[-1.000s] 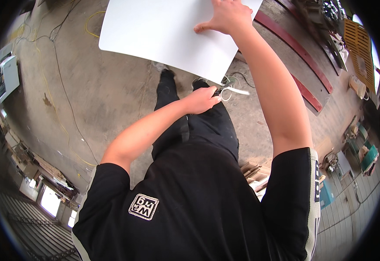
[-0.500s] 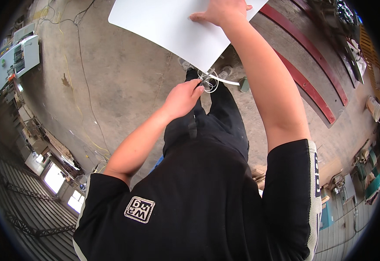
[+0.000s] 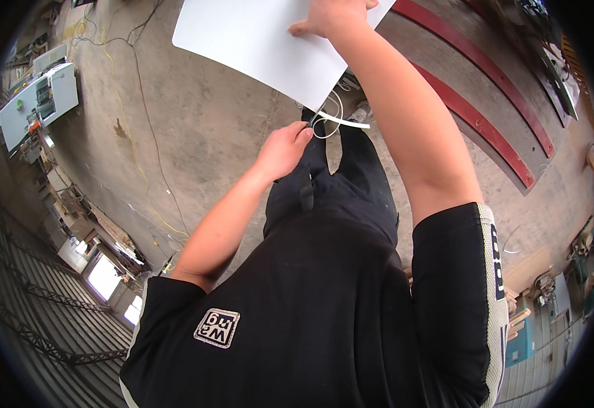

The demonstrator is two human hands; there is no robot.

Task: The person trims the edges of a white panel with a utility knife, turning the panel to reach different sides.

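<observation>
My right hand (image 3: 331,17) reaches up and holds a large white sheet (image 3: 256,41) near its right edge, fingers pressed on its face. My left hand (image 3: 284,148) is below the sheet's lower edge, its fingertips pinched on a thin white looped strip (image 3: 334,121) that hangs just under the sheet. The loop's loose end sticks out to the right. Below both hands are my black trousers (image 3: 341,183) and black shirt. How the strip meets the sheet is hidden by the sheet's edge.
Bare concrete floor (image 3: 195,136) lies under the sheet. Two long red curved beams (image 3: 477,105) lie on the floor at the right. A yellow cable (image 3: 128,115) snakes across the left. A grey cabinet (image 3: 38,95) stands far left, and blue-green equipment (image 3: 522,340) stands lower right.
My left hand has risen with the looped strip, from the trousers to just under the sheet's lower edge. My right hand has stayed on the sheet.
</observation>
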